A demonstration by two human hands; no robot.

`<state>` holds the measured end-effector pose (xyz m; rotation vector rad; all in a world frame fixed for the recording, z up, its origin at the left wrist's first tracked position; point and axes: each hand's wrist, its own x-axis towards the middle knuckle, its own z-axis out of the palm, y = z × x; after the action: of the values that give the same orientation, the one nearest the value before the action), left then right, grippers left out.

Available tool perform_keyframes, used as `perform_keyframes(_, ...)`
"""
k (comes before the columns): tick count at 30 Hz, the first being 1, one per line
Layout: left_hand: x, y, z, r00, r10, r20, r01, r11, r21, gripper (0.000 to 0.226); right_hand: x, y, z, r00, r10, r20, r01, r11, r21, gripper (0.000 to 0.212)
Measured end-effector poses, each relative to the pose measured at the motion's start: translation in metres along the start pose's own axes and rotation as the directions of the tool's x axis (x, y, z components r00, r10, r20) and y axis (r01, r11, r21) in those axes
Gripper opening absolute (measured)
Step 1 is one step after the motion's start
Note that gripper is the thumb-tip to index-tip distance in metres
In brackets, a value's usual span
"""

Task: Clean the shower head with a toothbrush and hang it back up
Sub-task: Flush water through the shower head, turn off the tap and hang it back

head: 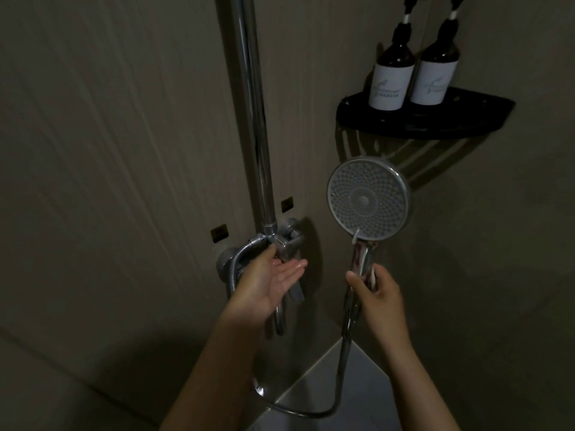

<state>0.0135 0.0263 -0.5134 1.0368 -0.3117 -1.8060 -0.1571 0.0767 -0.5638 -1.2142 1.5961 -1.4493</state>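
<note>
1. Head view: the shower head [368,199] stands upright just above the right hand [378,293], its round spray face turned toward the camera.
2. The right hand is clenched round the chrome handle. It also pins a toothbrush [361,259] flat along the handle, with the brush's pale tip touching the lower rim of the face.
3. The face is grey, with rings of small nozzles round a plain centre disc and a chrome rim. No water can be seen coming from it, and the light is too dim to tell whether any grime remains.
4. The left hand [267,281] is released, palm up, with the fingers straight and wet-looking. It sits under the mixer valve [280,237], well to the left of the right hand, and holds nothing.
5. Judged step: the brush is parked, not scrubbing, so this looks like a rinse or a check of the tap between brushing and rehanging.
6. The next move likely needs the left hand to work the lever [295,293] just below its fingers. Otherwise the right hand lifts the head up the riser pipe [252,104]. No bracket is visible.
7. The hose [345,353] drops from the right hand and loops below both wrists.
8. Above the right hand, a black corner shelf [420,122] carries two pump bottles [392,79].
</note>
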Motion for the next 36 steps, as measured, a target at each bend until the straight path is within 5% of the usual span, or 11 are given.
perform_keyframes(5, 0.016, 0.008, -0.013, 0.976, -0.103, 0.194, 0.172, 0.908, -0.383, 0.036, 0.001, -0.002, -0.008, 1.0, 0.014, 0.005, -0.014, 0.999, 0.042, 0.025)
perform_keyframes(11, 0.022, 0.0, -0.013, 0.931, -0.012, 0.366, 0.181, 0.884, -0.43, 0.039, -0.001, -0.001, -0.02, 0.999, 0.035, -0.006, -0.035, 0.999, 0.037, 0.029)
perform_keyframes(16, 0.031, -0.003, -0.004, 0.97, 0.02, 0.243, 0.066, 0.938, -0.34, 0.009, -0.004, 0.001, -0.026, 0.999, 0.05, -0.017, -0.049, 0.997, 0.054, 0.029)
perform_keyframes(25, 0.024, 0.012, 0.034, 0.992, 0.046, -0.118, -0.022, 0.981, 0.193, 0.027, -0.014, -0.001, -0.031, 0.999, 0.022, -0.032, -0.019, 0.997, 0.071, 0.021)
perform_keyframes(28, 0.027, 0.007, 0.037, 0.984, 0.085, -0.156, -0.047, 0.972, 0.231, 0.025, -0.017, -0.001, -0.033, 0.999, 0.027, -0.031, -0.024, 0.996, 0.09, 0.016)
perform_keyframes(32, 0.025, 0.003, 0.024, 0.999, 0.03, -0.044, -0.034, 0.997, -0.075, 0.017, -0.018, -0.002, -0.036, 0.999, 0.005, -0.047, -0.002, 0.997, 0.074, 0.022)
perform_keyframes(36, 0.019, 0.003, 0.005, 0.986, -0.023, 0.165, 0.088, 0.912, -0.401, 0.021, -0.018, -0.003, -0.038, 0.998, 0.018, -0.057, -0.014, 0.997, 0.08, 0.021)
